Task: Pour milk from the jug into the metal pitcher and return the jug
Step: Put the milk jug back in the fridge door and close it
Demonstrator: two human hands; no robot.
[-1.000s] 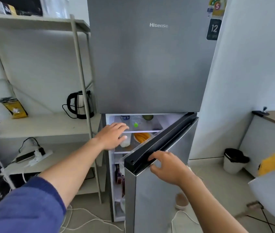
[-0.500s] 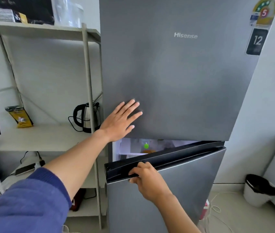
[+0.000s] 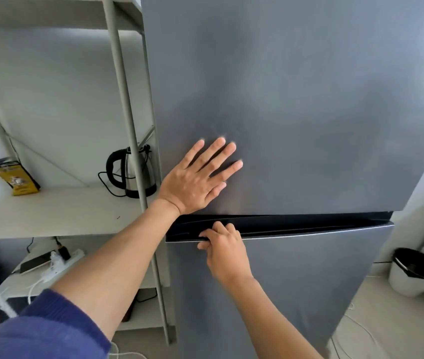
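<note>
A tall grey fridge fills the view. My left hand (image 3: 200,177) lies flat with spread fingers on the upper door (image 3: 296,99), near its lower left corner. My right hand (image 3: 225,248) curls its fingers over the black top edge of the lower door (image 3: 296,281), near its left end. The lower door sits almost flush with the fridge, and nothing of the inside shows. Neither the milk jug nor the metal pitcher is in view.
A pale shelf unit (image 3: 58,211) stands left of the fridge, with a steel kettle (image 3: 134,172) and a yellow packet (image 3: 16,177) on it. A power strip (image 3: 60,263) with cables lies on a lower shelf. A white bin with a black liner (image 3: 413,273) stands on the floor at right.
The lower fridge door has swung from wide open to nearly shut under my right hand. My left hand left the fridge interior and now lies flat on the upper door.
</note>
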